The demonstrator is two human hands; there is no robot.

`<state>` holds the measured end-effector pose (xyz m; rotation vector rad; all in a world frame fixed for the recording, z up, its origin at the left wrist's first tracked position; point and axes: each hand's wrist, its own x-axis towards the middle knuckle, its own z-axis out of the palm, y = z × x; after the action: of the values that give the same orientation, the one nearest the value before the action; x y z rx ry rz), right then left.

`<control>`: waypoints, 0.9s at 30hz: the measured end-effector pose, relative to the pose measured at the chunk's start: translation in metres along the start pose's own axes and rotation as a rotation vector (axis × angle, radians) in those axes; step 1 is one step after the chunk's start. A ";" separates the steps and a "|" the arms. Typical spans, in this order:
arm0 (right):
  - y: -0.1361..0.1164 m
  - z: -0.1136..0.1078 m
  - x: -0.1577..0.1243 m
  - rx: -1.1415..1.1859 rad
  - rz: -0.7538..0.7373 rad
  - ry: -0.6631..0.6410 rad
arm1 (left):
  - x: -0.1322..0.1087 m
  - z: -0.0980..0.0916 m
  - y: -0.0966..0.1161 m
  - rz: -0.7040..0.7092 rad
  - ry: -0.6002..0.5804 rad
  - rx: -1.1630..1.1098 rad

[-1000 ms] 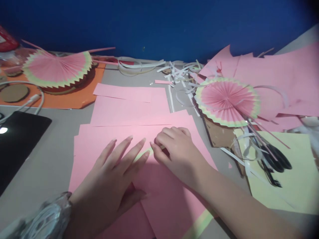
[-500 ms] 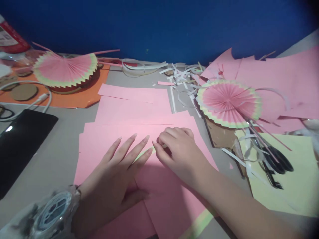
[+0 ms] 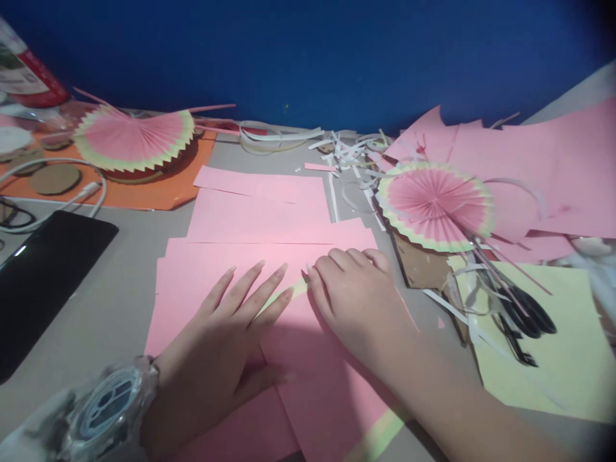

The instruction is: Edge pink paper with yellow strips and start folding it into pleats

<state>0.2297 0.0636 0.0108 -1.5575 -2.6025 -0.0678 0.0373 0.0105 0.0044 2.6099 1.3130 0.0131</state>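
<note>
Pink paper sheets (image 3: 192, 269) lie layered in front of me. My left hand (image 3: 240, 333) rests flat on them with its fingers spread, a watch (image 3: 108, 404) on its wrist. A narrow light-green strip (image 3: 299, 287) shows between my left fingers and my right thumb, running along the pink paper. My right hand (image 3: 351, 289) is curled down on the paper at the strip's far end, thumb and fingers pressed together. Whatever lies under those fingers is hidden. Another light-green band (image 3: 382, 433) edges the pink sheet at the bottom, under my right forearm.
Pleated pink-and-green paper fans stand at left (image 3: 135, 141) and right (image 3: 436, 199). Scissors (image 3: 524, 311) lie on pale green paper (image 3: 568, 353) at right. White paper scraps (image 3: 353, 154) are heaped at the back. A phone (image 3: 52, 276) and cable (image 3: 99, 192) are at left.
My right hand has slid slightly right along the strip, away from my left fingertips, so more of the green shows. My left hand stays flat in place.
</note>
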 end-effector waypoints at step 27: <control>0.007 -0.002 0.001 0.227 -0.021 -0.136 | -0.008 0.006 0.002 0.044 0.100 0.106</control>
<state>0.2356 0.0671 0.0132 -1.5036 -2.6160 0.3314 0.0347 0.0017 -0.0003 2.7595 1.3220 0.0841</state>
